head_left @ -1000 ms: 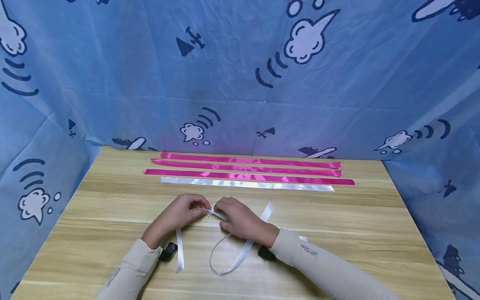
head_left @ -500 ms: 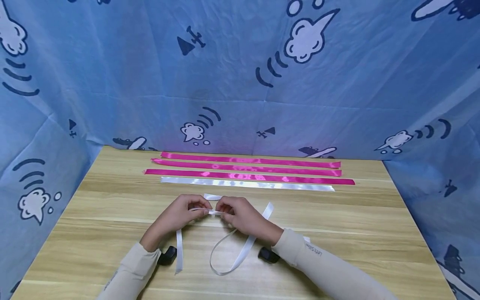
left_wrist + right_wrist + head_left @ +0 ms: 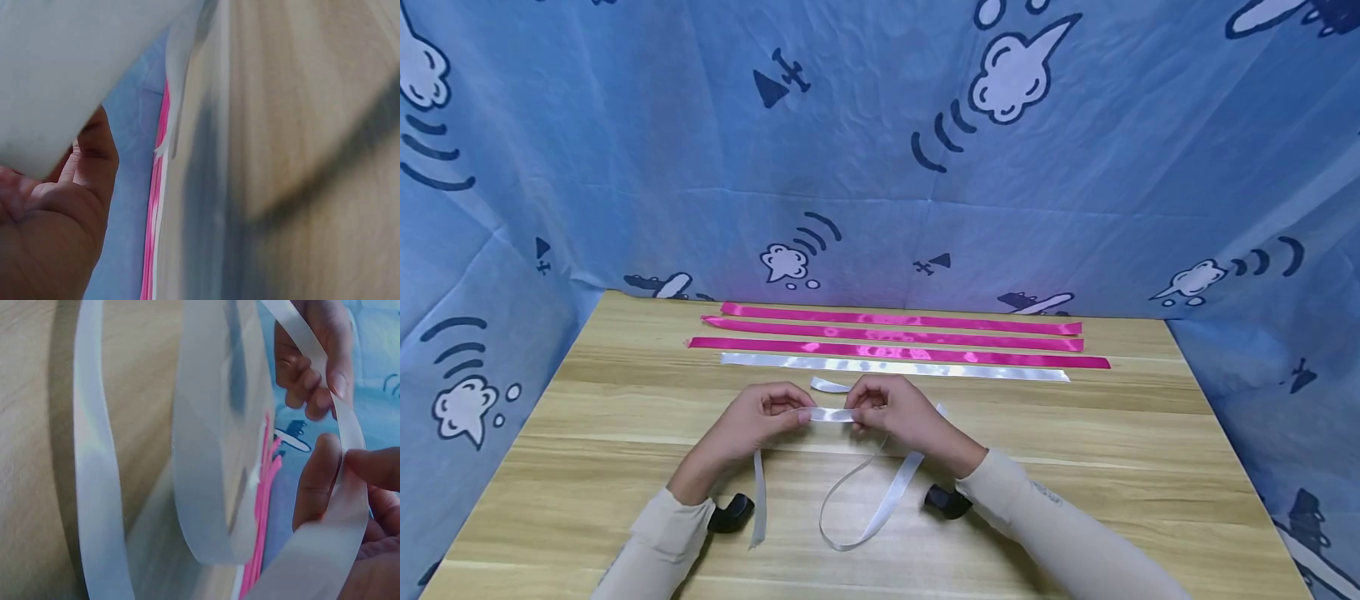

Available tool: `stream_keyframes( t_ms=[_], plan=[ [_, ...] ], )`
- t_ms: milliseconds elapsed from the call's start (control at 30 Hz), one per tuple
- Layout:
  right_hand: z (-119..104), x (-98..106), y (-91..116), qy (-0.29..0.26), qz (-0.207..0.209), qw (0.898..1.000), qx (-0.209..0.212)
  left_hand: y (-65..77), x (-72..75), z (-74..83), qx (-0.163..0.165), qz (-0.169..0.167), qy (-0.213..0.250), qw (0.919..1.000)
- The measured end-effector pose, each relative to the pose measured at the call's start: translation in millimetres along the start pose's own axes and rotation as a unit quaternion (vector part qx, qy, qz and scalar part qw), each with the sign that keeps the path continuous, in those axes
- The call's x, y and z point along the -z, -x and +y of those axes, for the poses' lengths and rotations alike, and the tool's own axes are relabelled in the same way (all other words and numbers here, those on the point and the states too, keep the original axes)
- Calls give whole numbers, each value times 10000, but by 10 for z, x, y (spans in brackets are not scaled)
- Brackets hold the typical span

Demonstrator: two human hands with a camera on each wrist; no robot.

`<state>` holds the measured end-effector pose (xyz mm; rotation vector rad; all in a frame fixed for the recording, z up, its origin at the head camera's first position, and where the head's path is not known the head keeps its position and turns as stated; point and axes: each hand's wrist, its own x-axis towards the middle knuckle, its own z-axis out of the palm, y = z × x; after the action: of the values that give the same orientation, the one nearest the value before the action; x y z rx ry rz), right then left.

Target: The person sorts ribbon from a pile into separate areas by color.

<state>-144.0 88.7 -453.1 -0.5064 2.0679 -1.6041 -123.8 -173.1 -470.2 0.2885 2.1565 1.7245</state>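
A white satin ribbon is stretched flat and short between my two hands. My left hand pinches it between thumb and fingers, and a tail of it hangs down beside that wrist. On the other side my right hand pinches the ribbon too. Close up in the right wrist view, the ribbon runs between the two hands' fingertips. More white ribbon curves in a loop below the right hand. A pale band of ribbon covers part of the left hand in the left wrist view.
Three pink ribbons lie straight across the far side of the wooden table. A separate white ribbon lies parallel in front of them. A short white ribbon end shows just behind the hands. A patterned blue cloth surrounds the table.
My hands have drawn apart, the right one shifting right and slightly away from me. The gathered ribbon between them is now flat and straight. The white end behind them has come into view.
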Motion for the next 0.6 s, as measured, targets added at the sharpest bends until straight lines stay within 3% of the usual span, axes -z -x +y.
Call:
stream_keyframes(
  t_ms=[300,600],
  plan=[
    [-119,226,149,-434,12,9991,-24,127,147,94,76,260,64,9996],
    [-220,461,297,-590,489,9971,37,218,226,196,10,469,-149,9988]
  ],
)
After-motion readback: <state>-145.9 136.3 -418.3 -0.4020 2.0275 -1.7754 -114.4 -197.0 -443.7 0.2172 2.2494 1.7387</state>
